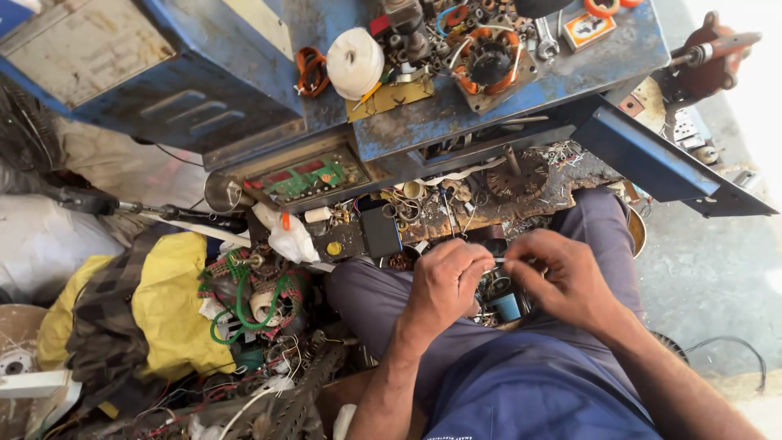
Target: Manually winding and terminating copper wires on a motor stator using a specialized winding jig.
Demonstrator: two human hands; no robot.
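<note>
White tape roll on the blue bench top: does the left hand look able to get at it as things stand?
Probably yes. The white tape roll lies uncovered on the blue bench, nothing over it, but the left hand is pinching a small part with the right hand.

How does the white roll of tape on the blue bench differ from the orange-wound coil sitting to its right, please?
The white roll of tape is plain, smooth and round, with a small centre hole. The orange-wound coil is an open ring: orange and white windings around a dark middle, on a squarish metal core. The roll stands tilted on edge; the coil lies flat. Both sit on the worn blue bench, away from the left hand and right hand.
</note>
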